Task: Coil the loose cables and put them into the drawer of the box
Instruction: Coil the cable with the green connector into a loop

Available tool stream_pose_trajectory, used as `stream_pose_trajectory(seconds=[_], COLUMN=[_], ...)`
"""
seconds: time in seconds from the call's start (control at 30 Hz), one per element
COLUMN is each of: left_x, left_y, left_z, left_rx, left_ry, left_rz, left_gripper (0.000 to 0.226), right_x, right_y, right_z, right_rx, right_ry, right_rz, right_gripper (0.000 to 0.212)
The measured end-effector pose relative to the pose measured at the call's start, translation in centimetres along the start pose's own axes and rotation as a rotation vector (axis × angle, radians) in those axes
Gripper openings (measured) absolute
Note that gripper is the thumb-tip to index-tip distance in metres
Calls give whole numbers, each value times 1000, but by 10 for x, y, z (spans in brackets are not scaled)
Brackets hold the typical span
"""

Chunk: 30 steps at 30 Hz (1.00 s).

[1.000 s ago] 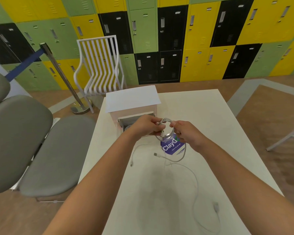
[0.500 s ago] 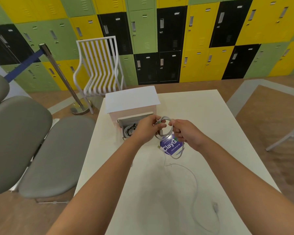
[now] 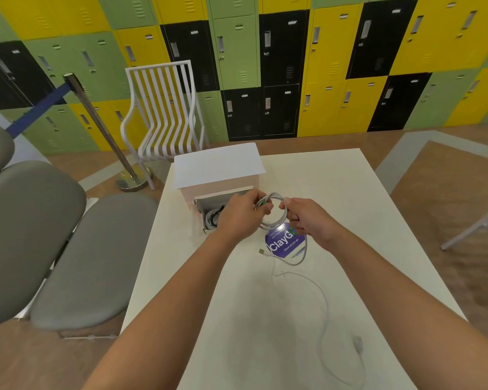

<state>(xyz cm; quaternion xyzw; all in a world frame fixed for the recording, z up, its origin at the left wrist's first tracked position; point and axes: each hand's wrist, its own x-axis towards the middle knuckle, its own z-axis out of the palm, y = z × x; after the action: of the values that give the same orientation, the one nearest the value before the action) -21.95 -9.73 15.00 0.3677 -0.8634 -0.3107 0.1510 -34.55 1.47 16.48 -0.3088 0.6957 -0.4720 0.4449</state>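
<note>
A locker room or public lobby: a wall of yellow, green and black lockers (image 3: 282,71), a queue-barrier post (image 3: 102,128) with blue belt, grey padded seats (image 3: 34,237), wood-look floor (image 3: 448,192).

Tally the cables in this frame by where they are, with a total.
Held, part-coiled between left hand and right hand: 1, the grey cable
Loose on the table: 1, the white cable
In the drawer: unclear, a coiled bundle
Total countable: 2
</note>
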Motion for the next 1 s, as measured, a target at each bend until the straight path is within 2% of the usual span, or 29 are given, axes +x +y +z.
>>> stream_pose_trajectory(seconds=[0.13, 0.23, 0.5, 0.7, 0.9, 1.0], left_x=[-4, -9, -4, -2, -5, -2], left_y=[8, 13, 23, 11, 8, 6], left_z=[-5, -1, 6, 1, 4, 5], left_rx=[-480, -692, -475, -664, -773, -703], left_ry=[-176, -191, -66, -153, -154, -115], left_rz=[-129, -203, -134, -213, -239, -235], left_gripper=[30, 35, 33, 27, 25, 25], right_x=[1, 1, 1, 3, 1, -5], right_y=[-1, -2, 0, -4, -8, -9], right_z=[-2, -1, 4, -6, -9, -5], right_rx=[20, -13, -147, -211, -199, -146], right_ry=[52, 87, 255, 365, 288, 173], right_rz=[-21, -37, -145, -196, -177, -150], right_gripper=[30, 32, 36, 35, 34, 29])
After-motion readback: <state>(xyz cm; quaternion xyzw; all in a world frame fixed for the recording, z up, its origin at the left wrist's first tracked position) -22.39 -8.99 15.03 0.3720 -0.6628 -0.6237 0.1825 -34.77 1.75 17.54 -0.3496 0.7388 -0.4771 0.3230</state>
